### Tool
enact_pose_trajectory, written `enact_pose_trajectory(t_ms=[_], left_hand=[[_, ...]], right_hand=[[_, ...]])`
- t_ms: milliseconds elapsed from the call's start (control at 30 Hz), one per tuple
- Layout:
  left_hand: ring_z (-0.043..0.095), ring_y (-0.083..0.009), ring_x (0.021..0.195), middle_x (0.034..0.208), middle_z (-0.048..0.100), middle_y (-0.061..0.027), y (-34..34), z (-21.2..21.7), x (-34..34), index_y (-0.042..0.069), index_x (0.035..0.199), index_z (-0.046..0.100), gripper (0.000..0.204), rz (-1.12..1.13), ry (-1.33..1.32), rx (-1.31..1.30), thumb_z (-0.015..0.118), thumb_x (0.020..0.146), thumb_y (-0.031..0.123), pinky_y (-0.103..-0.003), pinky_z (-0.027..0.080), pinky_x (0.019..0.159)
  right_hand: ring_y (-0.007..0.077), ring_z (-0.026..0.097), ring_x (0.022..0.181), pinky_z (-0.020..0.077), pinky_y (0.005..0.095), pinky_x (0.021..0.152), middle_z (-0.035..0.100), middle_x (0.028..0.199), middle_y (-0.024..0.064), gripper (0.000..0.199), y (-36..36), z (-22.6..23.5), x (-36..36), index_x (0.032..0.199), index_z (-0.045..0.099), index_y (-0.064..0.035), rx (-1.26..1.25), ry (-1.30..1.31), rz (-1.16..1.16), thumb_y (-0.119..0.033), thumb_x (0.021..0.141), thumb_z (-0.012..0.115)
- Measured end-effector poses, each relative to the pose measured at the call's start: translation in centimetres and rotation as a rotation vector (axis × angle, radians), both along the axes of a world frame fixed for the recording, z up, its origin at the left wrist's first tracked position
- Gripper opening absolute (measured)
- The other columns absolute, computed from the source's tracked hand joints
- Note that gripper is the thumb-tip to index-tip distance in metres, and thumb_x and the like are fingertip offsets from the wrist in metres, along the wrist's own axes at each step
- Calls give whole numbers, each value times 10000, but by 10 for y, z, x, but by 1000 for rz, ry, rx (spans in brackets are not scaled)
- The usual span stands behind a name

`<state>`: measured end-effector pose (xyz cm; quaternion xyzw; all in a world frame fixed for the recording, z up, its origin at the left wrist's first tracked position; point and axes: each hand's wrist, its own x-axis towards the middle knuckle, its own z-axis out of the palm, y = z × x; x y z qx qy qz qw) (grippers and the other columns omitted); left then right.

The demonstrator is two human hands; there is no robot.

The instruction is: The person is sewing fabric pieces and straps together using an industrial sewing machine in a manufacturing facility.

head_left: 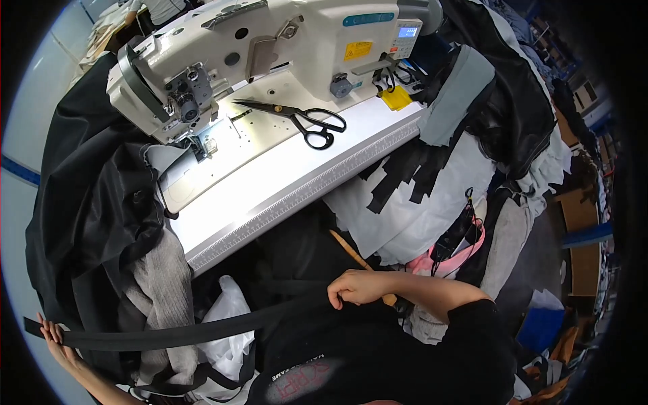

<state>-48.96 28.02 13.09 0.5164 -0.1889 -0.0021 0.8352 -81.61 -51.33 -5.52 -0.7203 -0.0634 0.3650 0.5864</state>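
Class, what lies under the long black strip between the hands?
Under the black strip, grey fabric and crumpled white plastic show along its edges; what lies directly beneath is hidden.

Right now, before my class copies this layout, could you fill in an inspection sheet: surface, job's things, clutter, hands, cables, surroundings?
Surface: white table with a ruler along its front edge; sewing machine on it, black scissors lying on the machine's bed.
Job's things: long black strip, stretched between the hands.
Clutter: yellow piece by the machine; white fabric and pink container beside the table.
Hands: left hand grips the strip near one end; right hand is closed on it farther along.
Cables: black cord at the pink container; whether electrical, cannot tell.
Surroundings: black material heaped left; cardboard box right.
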Motion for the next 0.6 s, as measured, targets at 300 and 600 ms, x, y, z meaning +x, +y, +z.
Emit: enact_pose_trajectory(t_ms=[300, 600], left_hand=[[309, -45, 537, 840, 473, 16, -20, 14, -20, 31, 1469, 436, 451, 637, -24, 438, 409, 1102, 293, -196, 252, 464], [362, -63, 457, 630, 510, -1, -388, -15, -76, 76, 925, 524, 307, 364, -16, 570, 445, 1023, 357, -210, 234, 426]], right_hand=[[280, 676, 1005, 525, 378, 832, 686, 1036, 119, 202, -40, 16, 55, 997, 690, -58, -165, -794, 103, -44, 869, 534], [440, 590, 1116, 463, 465, 1008, 618, 1210, 264, 330, -106, 32, 337, 1168, 602, 62, -1228, -1000, -546, 20, 853, 514]])
